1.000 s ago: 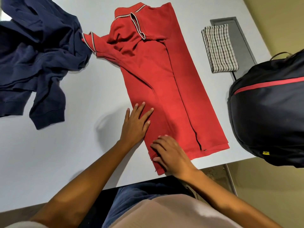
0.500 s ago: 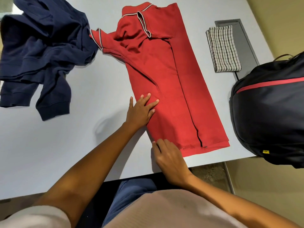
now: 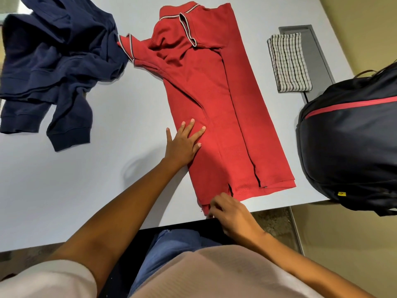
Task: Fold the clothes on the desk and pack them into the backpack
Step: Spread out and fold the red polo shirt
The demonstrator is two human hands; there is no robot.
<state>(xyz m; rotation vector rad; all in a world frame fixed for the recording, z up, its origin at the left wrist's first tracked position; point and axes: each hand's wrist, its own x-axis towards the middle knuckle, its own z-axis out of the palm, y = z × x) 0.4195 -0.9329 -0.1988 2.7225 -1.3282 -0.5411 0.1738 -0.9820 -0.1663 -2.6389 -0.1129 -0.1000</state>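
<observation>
Shirt [image 3: 217, 108], red, folded lengthwise, lies mid-desk [image 3: 120, 125]. Left hand [image 3: 182, 143] flat, fingers spread, presses its 9 o'clock edge. Right hand [image 3: 232, 214], fingers curled, pinches the hem corner at 6. Navy sweater [image 3: 53, 67] at 10, touching the sleeve. Backpack [image 3: 348, 143] at 3.

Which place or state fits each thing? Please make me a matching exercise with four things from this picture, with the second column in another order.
Things:
1. red polo shirt
2. navy sweatshirt
3. checked cloth
4. backpack

Places or states:
a. crumpled at the far left of the desk
b. folded small, partly on the grey panel
c. dark, with a red stripe, at the desk's right edge
d. folded lengthwise, pressed by the left hand

Pairs: 1-d, 2-a, 3-b, 4-c.
</observation>
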